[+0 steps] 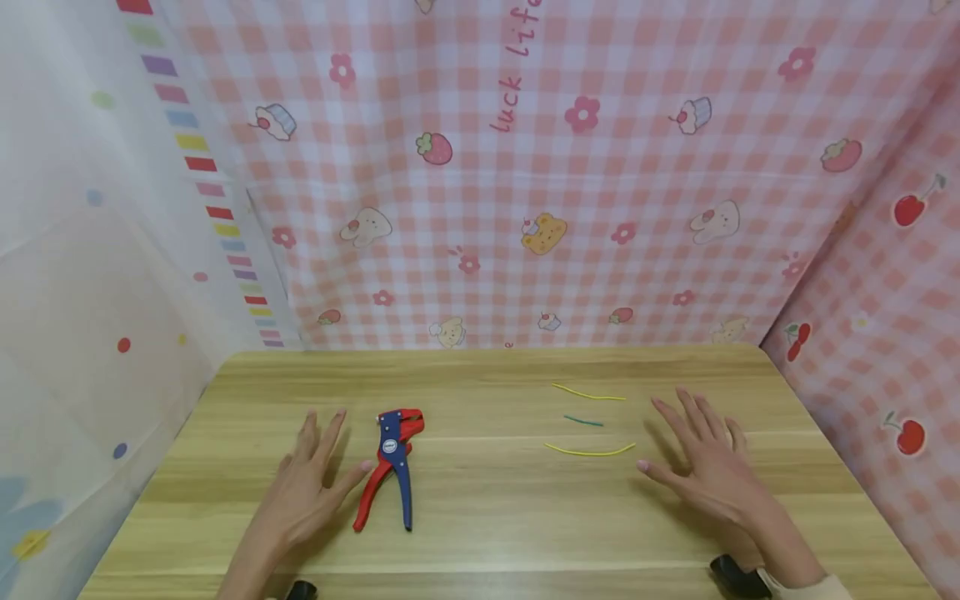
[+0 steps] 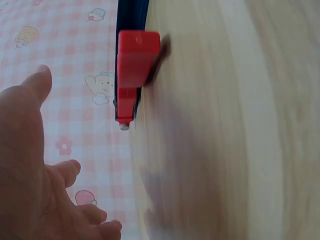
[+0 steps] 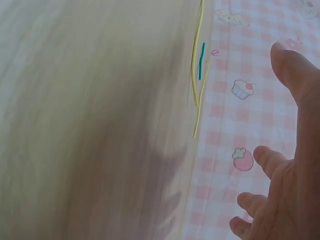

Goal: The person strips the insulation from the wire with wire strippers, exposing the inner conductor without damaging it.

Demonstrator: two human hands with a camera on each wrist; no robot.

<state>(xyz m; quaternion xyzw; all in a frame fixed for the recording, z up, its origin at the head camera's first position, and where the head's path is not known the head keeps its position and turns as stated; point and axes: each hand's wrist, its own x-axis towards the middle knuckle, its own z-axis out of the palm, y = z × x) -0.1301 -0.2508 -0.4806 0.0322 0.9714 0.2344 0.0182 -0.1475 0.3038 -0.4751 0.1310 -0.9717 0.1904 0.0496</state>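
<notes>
Two hands (image 1: 303, 493) (image 1: 705, 468) spread loose fingers (image 1: 332, 437) — red-blue pliers (image 2: 136, 65) cropped in the left wrist view.

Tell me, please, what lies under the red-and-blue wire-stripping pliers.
Light wooden tabletop shows around the pliers and between their handles; whatever the pliers themselves cover cannot be seen.

I see a bare left hand (image 1: 307, 487) at the lower left of the head view and a bare right hand (image 1: 708, 467) at the lower right, both with slender fingers (image 1: 331, 435). A rounded black piece (image 1: 302, 591) peeks up at the bottom edge, left of centre; at bottom right I have a bigger black block (image 1: 738, 577) beside a cream sleeve cuff (image 1: 813, 590)
</notes>
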